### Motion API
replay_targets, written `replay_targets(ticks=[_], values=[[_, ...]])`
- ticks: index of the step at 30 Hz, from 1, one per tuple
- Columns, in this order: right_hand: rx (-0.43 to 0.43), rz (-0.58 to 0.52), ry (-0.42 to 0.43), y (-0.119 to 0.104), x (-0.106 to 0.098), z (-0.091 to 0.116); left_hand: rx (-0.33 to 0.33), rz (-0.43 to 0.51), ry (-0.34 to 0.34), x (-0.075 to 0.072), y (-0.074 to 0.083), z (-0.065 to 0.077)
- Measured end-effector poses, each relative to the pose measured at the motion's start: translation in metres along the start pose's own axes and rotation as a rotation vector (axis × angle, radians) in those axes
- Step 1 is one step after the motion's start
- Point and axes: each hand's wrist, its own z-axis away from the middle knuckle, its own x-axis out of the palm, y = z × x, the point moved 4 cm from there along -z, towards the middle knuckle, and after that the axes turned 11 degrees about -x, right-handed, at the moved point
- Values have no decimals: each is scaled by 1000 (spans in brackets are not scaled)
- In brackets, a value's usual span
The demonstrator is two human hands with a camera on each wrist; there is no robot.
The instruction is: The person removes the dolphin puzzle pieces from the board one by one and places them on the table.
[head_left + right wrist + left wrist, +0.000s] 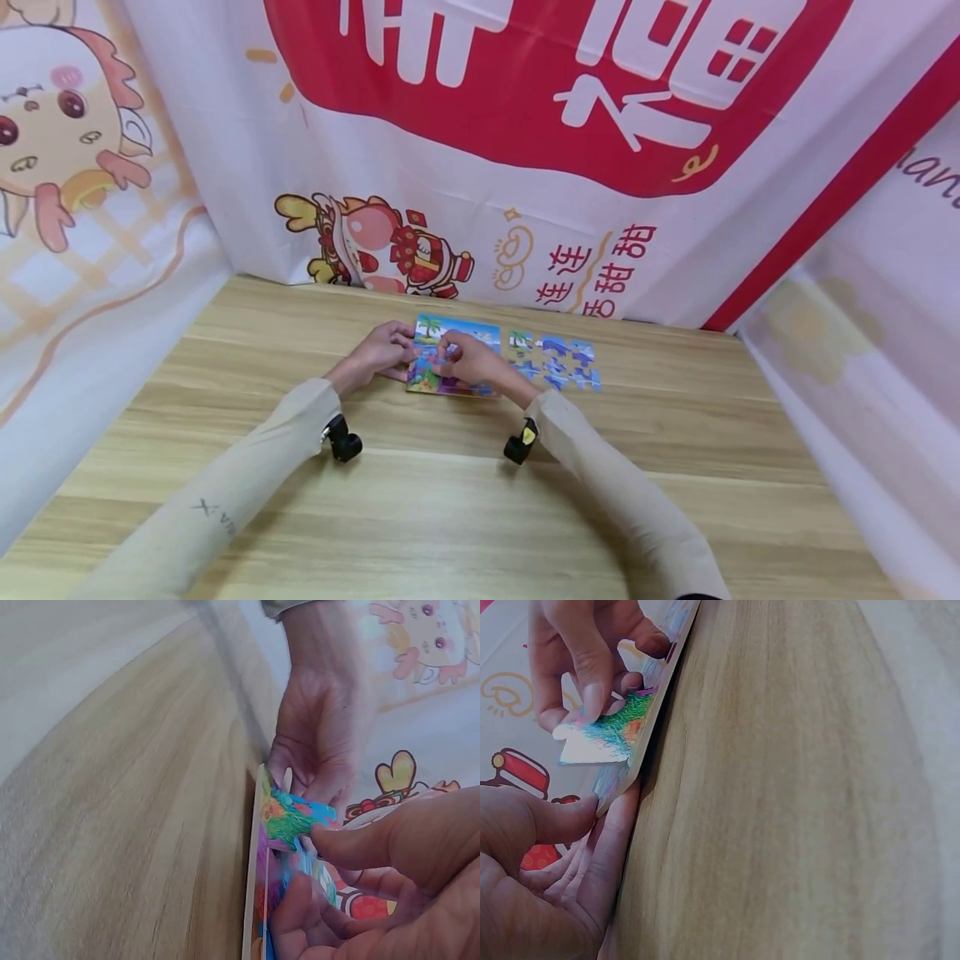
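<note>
A jigsaw puzzle board (480,333) with a palm tree and sea picture lies on the wooden table. My left hand (386,350) grips its left edge, the thumb over the corner and a finger along the side in the left wrist view. Over the board's left part, my right hand (474,360) pinches a jigsaw piece (289,817) between thumb and fingers. This piece shows green grass and an orange patch; in the left wrist view the jigsaw piece (600,742) stands tilted above the board, its shiny face catching light. The right hand covers much of the board's middle.
Several loose jigsaw pieces (555,364) lie in rows just right of the board. A printed cloth (420,142) hangs behind the table's back edge, with more cloth at both sides. Bare wood (442,500) spans the front, between the two forearms.
</note>
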Motion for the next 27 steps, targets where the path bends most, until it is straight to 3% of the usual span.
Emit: replay_targets(ticks=[10,18,27], values=[[3,-187,-28,0,-3,2,-10,10,-4,0,0,1],[-5,-230,-48,7,-7,8,-9,0,-13,1,-1,-1],[44,-254,2,17,-24,28,-18,0,6,0,-1,1]])
